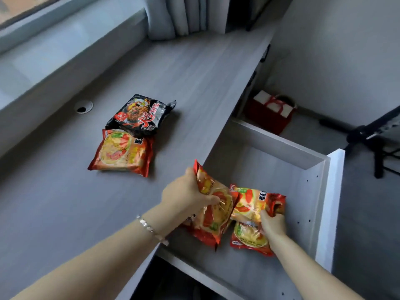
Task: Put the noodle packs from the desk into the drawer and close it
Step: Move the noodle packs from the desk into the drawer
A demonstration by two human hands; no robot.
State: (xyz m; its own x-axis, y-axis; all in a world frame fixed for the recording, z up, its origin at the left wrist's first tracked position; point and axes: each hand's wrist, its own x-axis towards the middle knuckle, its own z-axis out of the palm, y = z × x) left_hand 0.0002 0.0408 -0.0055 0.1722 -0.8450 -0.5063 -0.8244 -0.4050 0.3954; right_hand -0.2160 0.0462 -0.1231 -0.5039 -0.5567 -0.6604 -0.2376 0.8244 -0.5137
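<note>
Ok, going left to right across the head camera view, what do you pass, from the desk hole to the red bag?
Desk cable hole → red noodle pack on the desk → left hand gripping a pack → right hand on a pack in the open drawer → red bag on the floor.

drawer (303, 161): open, lower right | three red-yellow noodle packs (257, 204) inside; two gripped | red-yellow pack (121, 153) and black pack (140, 114) on desk (65, 191), touching, centre-left

- Soft, cool daylight from the window (32, 9) upper left; overall fairly bright.
- Short soft shadows fall right of the noodle packs on the pale grey wood-grain desk (65, 191).
- Slight motion blur, wide-angle bending at edges.
</note>
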